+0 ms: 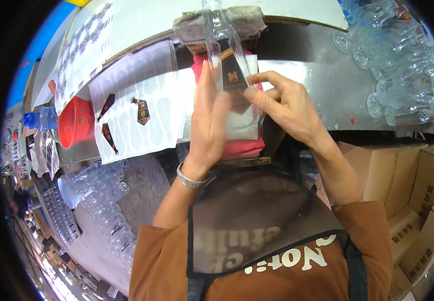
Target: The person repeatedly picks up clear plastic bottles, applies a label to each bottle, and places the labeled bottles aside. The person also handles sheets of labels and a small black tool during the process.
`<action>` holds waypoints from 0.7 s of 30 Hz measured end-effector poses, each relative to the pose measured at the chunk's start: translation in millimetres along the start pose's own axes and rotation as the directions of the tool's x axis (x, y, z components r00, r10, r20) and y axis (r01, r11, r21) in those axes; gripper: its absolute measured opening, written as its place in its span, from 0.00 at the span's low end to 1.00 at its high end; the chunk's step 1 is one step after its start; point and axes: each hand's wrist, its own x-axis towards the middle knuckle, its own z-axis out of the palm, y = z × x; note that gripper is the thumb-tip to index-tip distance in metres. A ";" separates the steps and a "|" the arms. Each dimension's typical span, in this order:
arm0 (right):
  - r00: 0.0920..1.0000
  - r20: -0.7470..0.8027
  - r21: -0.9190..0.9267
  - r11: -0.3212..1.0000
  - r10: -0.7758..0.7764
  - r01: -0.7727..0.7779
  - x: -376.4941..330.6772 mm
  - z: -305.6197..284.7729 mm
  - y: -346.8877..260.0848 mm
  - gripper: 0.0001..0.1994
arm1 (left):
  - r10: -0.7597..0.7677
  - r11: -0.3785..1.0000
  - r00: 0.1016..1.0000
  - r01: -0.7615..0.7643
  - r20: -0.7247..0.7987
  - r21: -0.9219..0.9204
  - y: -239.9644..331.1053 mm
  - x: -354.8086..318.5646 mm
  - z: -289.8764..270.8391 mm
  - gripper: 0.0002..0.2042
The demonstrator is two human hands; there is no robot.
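A clear bottle (218, 32) lies pointing away from me, its neck on a folded cloth (189, 25). On its body is a dark label (232, 70) with gold marks and an orange band. My left hand (208, 118) lies along the bottle's left side, fingers stretched out and partly blurred. From the right, my right hand (289, 105) has its bent index finger and thumb on the bottle's side, by the label's edge. White and pink cloth (244, 147) lies beneath the bottle. Left of my hands, a pale sheet (161, 75) carries several dark tie-shaped labels (142, 111).
A red bowl (75, 123) stands left of the sheet beside a clear bottle with a blue cap (38, 119). Many clear bottles (377, 60) lie piled at the far right; more bottles (101, 200) stand lower left. Open cardboard boxes (377, 170) are at my right.
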 end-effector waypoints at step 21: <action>0.662 -0.010 -0.437 0.599 -0.749 0.671 71.1 -36.0 -51.0 0.13 | -0.081 0.981 0.996 0.074 -0.030 -0.179 3.3 26.9 -1.7 0.29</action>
